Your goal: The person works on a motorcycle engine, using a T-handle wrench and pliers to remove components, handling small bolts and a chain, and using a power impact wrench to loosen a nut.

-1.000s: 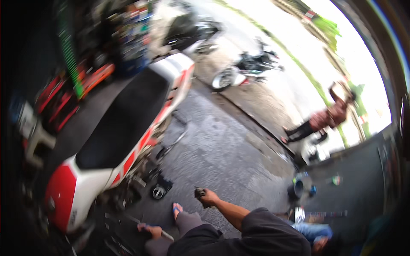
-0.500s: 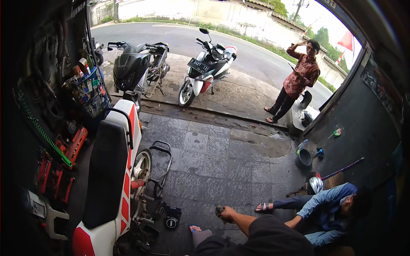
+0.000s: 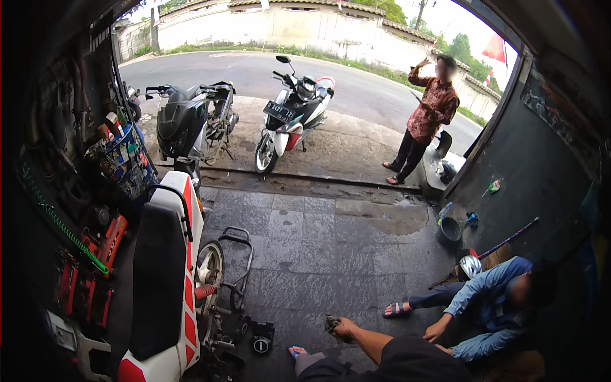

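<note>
My right hand (image 3: 345, 328) reaches out over the tiled floor from a black sleeve, its fingers closed round a crumpled, dirty grey-brown rag (image 3: 331, 325). Below and left of it, my foot (image 3: 296, 351) in a blue sandal rests on the floor. My left hand is not in view. Further left stands a white and red motorcycle (image 3: 184, 254) with a long black seat. Its rear wheel (image 3: 210, 262) and a red spring show on its right side. Next to it lies a black part with a round cover (image 3: 261, 344).
A seated person in a blue shirt (image 3: 476, 299) is close on my right. A dark bucket (image 3: 449, 231) stands by the right wall. Red tool racks (image 3: 113, 244) line the left. Outside are a black scooter (image 3: 180, 124), a white scooter (image 3: 289, 121) and a standing person (image 3: 429, 111).
The whole view has shifted a little. My right hand still holds the rag. The standing person's raised hand has moved away from their head.
</note>
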Demonstrator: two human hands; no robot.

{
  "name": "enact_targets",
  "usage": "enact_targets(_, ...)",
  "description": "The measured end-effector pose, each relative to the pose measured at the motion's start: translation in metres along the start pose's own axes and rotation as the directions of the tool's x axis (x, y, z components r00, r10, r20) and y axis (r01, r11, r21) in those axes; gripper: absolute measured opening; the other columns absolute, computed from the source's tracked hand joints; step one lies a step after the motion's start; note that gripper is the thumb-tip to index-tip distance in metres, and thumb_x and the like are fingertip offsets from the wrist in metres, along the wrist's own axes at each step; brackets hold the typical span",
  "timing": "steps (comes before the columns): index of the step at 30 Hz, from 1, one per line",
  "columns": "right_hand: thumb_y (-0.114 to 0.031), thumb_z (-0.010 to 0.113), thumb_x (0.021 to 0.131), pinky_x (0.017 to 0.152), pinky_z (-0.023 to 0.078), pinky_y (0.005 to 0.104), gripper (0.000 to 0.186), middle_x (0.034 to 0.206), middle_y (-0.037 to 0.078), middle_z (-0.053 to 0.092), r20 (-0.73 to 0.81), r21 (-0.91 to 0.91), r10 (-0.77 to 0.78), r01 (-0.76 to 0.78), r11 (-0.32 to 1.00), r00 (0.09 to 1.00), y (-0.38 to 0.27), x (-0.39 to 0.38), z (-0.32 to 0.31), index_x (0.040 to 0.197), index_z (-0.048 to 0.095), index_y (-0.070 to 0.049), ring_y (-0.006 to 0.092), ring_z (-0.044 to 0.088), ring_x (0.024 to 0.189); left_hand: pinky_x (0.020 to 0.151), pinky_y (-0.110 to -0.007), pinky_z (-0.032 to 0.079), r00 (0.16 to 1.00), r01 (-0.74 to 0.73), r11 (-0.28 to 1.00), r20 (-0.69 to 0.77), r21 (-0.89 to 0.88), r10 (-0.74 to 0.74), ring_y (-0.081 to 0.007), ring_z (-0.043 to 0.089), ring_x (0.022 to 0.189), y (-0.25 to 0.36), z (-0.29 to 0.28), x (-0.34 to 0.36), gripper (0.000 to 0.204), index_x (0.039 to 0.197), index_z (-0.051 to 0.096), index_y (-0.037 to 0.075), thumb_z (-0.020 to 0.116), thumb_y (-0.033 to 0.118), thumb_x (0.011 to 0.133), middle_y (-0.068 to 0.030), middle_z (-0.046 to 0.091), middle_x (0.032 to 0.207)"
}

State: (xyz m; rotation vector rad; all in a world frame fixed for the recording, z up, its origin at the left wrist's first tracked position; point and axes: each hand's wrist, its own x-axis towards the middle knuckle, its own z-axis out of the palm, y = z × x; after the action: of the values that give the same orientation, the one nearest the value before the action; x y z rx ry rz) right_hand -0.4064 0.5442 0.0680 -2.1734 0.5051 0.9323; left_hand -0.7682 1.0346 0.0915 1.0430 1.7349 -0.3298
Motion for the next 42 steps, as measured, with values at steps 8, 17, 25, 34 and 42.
enact_targets(8, -0.033, 0.065, 0.077, 0.089, 0.050, 0.0423, 0.061, 0.117, 0.020, 0.065, 0.071, -0.036, 0.060, -0.057, 0.998, 0.996, 0.017, 0.007, 0.016, 0.130, 0.056, -0.005, 0.0346, 0.064, 0.107, 0.050, -0.035, 0.043, 0.996, -0.093, 0.995, -0.008, -0.044, 0.092, -0.0179, 0.053, 0.057, 0.006, -0.017, 0.019, 0.043, 0.088, 0.063, 0.003, 0.052, 0.043, 0.099, -0.0055, 0.058, 0.068)
enact_targets(17, -0.029, 0.065, 0.081, 0.077, 0.051, 0.0405, 0.051, 0.101, 0.017, 0.067, 0.070, 0.052, 0.008, -0.011, 0.999, 0.998, -0.001, 0.025, 0.014, 0.125, 0.058, -0.004, 0.0291, 0.066, 0.091, 0.049, -0.035, 0.043, 0.992, -0.125, 0.991, 0.019, -0.053, 0.126, -0.0179, 0.051, 0.056, 0.015, -0.007, 0.026, 0.044, 0.096, 0.062, 0.003, 0.052, 0.045, 0.098, -0.0051, 0.057, 0.067)
enact_targets(25, -0.032, 0.066, 0.079, 0.074, 0.053, 0.0397, 0.052, 0.103, 0.016, 0.070, -0.001, -0.106, -0.113, 0.112, 0.988, 0.994, -0.019, 0.018, -0.002, 0.123, 0.061, -0.005, 0.0290, 0.069, 0.089, 0.049, -0.035, 0.043, 0.993, -0.115, 0.991, 0.033, -0.072, 0.117, -0.0178, 0.050, 0.055, 0.007, -0.005, 0.018, 0.045, 0.103, 0.061, 0.003, 0.053, 0.047, 0.097, -0.0048, 0.055, 0.066)
enact_targets(34, -0.023, 0.063, 0.083, 0.080, 0.054, 0.0389, 0.052, 0.108, 0.019, 0.069, 0.045, 0.131, 0.088, -0.093, 0.987, 0.995, -0.027, -0.004, -0.024, 0.131, 0.053, -0.004, 0.0308, 0.069, 0.096, 0.050, -0.035, 0.043, 0.989, -0.143, 0.970, 0.008, -0.199, 0.147, -0.0179, 0.050, 0.056, -0.008, -0.010, 0.010, 0.045, 0.103, 0.059, 0.004, 0.054, 0.048, 0.097, -0.0041, 0.053, 0.066)
enact_targets(42, -0.035, 0.070, 0.078, 0.083, 0.052, 0.0409, 0.057, 0.105, 0.018, 0.068, -0.047, 0.033, -0.032, 0.034, 0.999, 0.998, -0.025, 0.011, 0.041, 0.124, 0.057, -0.004, 0.0301, 0.066, 0.099, 0.056, -0.036, 0.045, 0.967, -0.250, 0.946, -0.106, -0.205, 0.233, -0.0178, 0.051, 0.057, -0.009, -0.033, 0.005, 0.043, 0.088, 0.062, 0.007, 0.053, 0.048, 0.096, -0.0013, 0.058, 0.070)
